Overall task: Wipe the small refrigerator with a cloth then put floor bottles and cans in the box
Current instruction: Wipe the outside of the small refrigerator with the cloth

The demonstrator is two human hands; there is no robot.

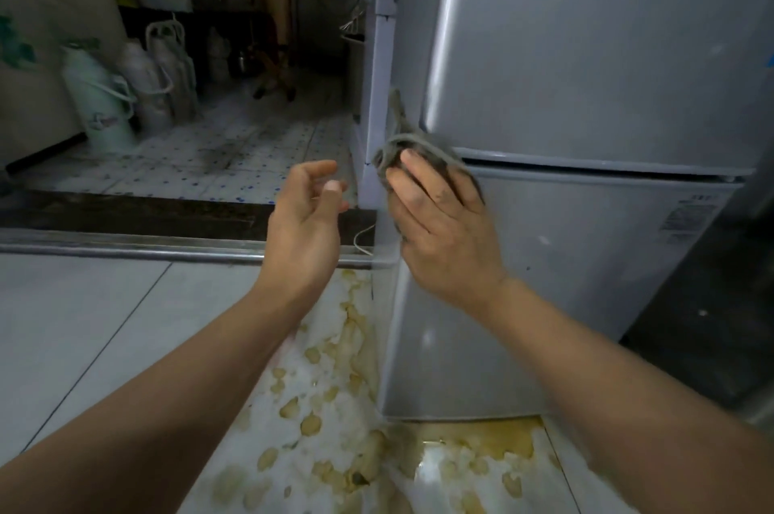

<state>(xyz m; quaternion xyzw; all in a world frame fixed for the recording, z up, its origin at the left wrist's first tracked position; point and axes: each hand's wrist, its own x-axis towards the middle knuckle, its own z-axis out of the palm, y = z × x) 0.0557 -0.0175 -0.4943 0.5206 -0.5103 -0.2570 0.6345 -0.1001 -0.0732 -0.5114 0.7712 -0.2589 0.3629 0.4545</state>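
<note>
The small grey two-door refrigerator (pixel 586 73) fills the right half of the view. My right hand (pixel 439 220) presses a dark grey cloth (pixel 402 145) against the refrigerator's left front corner, at the seam between the upper and lower doors. Part of the cloth sticks up above my fingers. My left hand (pixel 305 220) hovers just left of the refrigerator, fingers loosely curled and apart, holding nothing. Several pale jugs and bottles (pixel 138 86) stand on the tiled floor at the far left, against the wall.
A metal door sill (pixel 125 249) crosses the floor in front of a raised tiled room. Yellow-brown stains (pixel 335 409) cover the white floor below the refrigerator. A dark appliance or cabinet (pixel 720 304) stands to the right. Shelves and clutter sit at the back.
</note>
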